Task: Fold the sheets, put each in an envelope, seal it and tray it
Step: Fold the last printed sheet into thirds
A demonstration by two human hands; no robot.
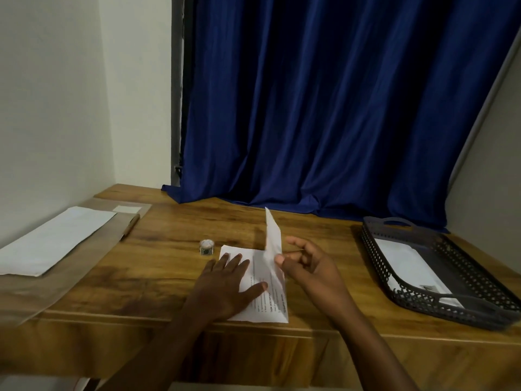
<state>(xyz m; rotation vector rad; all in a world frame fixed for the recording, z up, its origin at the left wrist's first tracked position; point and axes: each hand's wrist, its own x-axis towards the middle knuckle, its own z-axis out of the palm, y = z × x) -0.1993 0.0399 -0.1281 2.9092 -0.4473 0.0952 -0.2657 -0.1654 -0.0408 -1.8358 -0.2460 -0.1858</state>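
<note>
- Printed sheet lies near the near edge of the wooden counter, mid-scene, between the two hands.
- Left hand rests flat on the sheet's left part, fingers straight and spread, pressing it down.
- Right hand just right of the sheet, thumb and fingers pinching its right portion, which stands lifted, nearly upright, with its far corner pointing up.
- Sheet white, black print lines visible on the flat part; text too small to read fully.
- Small round tape roll just beyond the sheet's far-left corner, close to the left fingertips, not touching.
- Dark perforated tray at right, well apart from the right hand; white envelope lies inside it.
- Far left: stack of white sheets on brown envelopes; a pen beside them.
- Blue curtain hangs behind the counter.
</note>
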